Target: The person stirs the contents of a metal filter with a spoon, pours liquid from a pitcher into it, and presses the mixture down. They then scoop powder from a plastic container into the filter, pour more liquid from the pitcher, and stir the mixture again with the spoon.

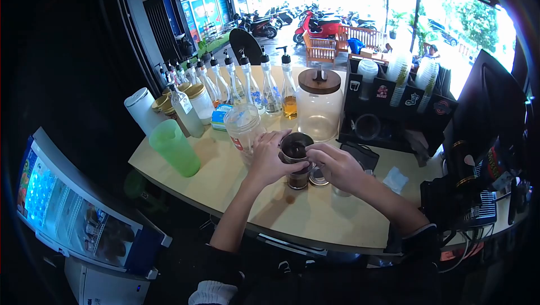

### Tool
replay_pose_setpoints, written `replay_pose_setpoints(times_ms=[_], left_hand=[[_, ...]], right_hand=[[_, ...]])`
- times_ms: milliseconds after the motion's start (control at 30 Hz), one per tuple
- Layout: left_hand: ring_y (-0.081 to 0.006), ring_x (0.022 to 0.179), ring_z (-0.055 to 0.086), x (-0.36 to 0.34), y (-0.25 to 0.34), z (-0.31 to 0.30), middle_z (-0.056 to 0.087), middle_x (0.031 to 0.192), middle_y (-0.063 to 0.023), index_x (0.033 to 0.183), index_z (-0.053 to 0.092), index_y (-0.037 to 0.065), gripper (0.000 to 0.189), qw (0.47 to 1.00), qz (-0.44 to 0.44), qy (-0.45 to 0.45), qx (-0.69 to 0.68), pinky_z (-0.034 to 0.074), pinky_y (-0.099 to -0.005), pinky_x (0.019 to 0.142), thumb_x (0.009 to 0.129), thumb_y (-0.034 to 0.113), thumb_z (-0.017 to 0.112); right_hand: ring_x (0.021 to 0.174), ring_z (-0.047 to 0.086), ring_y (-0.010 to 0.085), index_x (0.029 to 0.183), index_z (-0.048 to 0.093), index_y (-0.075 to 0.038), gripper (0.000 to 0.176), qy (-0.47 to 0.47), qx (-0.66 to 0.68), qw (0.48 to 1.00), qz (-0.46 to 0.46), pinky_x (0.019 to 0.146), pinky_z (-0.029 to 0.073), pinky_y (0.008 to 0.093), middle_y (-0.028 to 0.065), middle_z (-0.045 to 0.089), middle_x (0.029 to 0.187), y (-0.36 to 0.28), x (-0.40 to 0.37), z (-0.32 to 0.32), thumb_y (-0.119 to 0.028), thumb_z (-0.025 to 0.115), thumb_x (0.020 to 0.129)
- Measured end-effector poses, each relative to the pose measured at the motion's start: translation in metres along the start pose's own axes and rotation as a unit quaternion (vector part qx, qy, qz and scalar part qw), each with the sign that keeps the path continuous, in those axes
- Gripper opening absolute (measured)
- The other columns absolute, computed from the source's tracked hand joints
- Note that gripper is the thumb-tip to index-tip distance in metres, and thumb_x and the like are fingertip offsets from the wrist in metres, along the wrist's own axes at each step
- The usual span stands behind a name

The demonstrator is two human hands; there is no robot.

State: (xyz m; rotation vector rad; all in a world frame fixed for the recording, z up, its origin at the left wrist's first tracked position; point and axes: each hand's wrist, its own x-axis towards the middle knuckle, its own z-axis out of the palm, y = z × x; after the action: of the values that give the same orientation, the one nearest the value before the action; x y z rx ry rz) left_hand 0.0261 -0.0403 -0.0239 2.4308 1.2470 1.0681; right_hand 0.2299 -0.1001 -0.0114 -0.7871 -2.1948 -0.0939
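A dark, round metal cup with dark contents sits over a small glass holding brown liquid. My left hand is closed around the cup's left side, thumb across its front. At the cup's right rim, my right hand is pinched; whatever its fingertips hold is too small to make out. Just behind my left hand stands a clear plastic jar with a red label. A round metal piece lies beside the glass, partly under my right hand.
Pump bottles line the counter's back edge, beside a wooden-lidded jar. A green pitcher stands left. At right are a black cup rack, a crumpled tissue and a monitor. A display fridge is lower left.
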Motion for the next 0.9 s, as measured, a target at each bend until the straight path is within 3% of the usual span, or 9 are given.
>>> replay_pose_setpoints(times_ms=[67, 200, 300, 433, 800, 900], left_hand=[[-0.0312, 0.113, 0.055, 0.0, -0.005, 0.002, 0.062, 0.112, -0.0148, 0.123, 0.058, 0.002, 0.087, 1.0, 0.016, -0.003, -0.02, 0.027, -0.0471, 0.109, 0.056, 0.053, 0.082], [-0.0312, 0.114, 0.054, 0.0, -0.003, 0.002, 0.062, 0.111, -0.0144, 0.121, 0.059, 0.003, 0.085, 1.0, 0.02, 0.005, -0.02, 0.028, -0.0466, 0.107, 0.056, 0.051, 0.082], [-0.0314, 0.114, 0.053, 0.0, -0.002, 0.002, 0.062, 0.112, -0.0143, 0.121, 0.059, 0.004, 0.084, 0.999, 0.013, 0.006, -0.038, 0.028, -0.0462, 0.107, 0.055, 0.05, 0.083], [-0.0334, 0.114, 0.053, 0.001, -0.006, 0.004, 0.062, 0.113, -0.0136, 0.122, 0.059, 0.006, 0.083, 1.0, 0.009, 0.004, -0.024, 0.029, -0.0467, 0.106, 0.056, 0.051, 0.083], [-0.0342, 0.115, 0.052, -0.001, -0.002, 0.002, 0.062, 0.113, -0.0116, 0.122, 0.059, 0.006, 0.083, 0.999, 0.003, -0.003, -0.045, 0.03, -0.047, 0.106, 0.056, 0.05, 0.083], [-0.0337, 0.115, 0.052, 0.001, -0.003, 0.001, 0.062, 0.113, -0.0118, 0.122, 0.059, 0.006, 0.083, 0.998, -0.009, -0.011, -0.055, 0.029, -0.0467, 0.107, 0.056, 0.05, 0.083]], right_hand=[[0.089, 0.063, 0.0295, 0.101, 0.053, -0.003, 0.028, 0.009, 0.027, 0.998, -0.052, 0.072, 0.055, 0.0366, 0.0104, 0.059, 0.104, 0.0, 0.0, 0.007, 0.0, 0.064, 0.076], [0.089, 0.064, 0.0293, 0.102, 0.055, -0.004, 0.027, -0.01, 0.037, 0.997, -0.068, 0.072, 0.055, 0.036, 0.0111, 0.06, 0.104, -0.004, 0.002, 0.002, 0.0, 0.065, 0.077], [0.09, 0.065, 0.0307, 0.103, 0.057, -0.003, 0.024, 0.009, 0.044, 0.999, -0.006, 0.074, 0.055, 0.0367, 0.012, 0.062, 0.104, 0.005, 0.001, 0.002, -0.001, 0.064, 0.08], [0.09, 0.065, 0.0314, 0.104, 0.057, -0.003, 0.024, -0.018, 0.094, 0.995, -0.028, 0.075, 0.055, 0.0376, 0.0125, 0.062, 0.106, 0.0, 0.001, -0.001, 0.0, 0.063, 0.081], [0.092, 0.064, 0.0335, 0.105, 0.058, -0.002, 0.02, -0.024, 0.125, 0.99, 0.054, 0.078, 0.054, 0.0384, 0.0133, 0.063, 0.106, 0.011, 0.001, -0.009, -0.002, 0.061, 0.085], [0.09, 0.065, 0.0333, 0.103, 0.059, -0.002, 0.017, -0.009, 0.139, 0.99, 0.017, 0.076, 0.054, 0.0385, 0.0133, 0.064, 0.104, 0.006, -0.001, -0.011, -0.005, 0.061, 0.087]])
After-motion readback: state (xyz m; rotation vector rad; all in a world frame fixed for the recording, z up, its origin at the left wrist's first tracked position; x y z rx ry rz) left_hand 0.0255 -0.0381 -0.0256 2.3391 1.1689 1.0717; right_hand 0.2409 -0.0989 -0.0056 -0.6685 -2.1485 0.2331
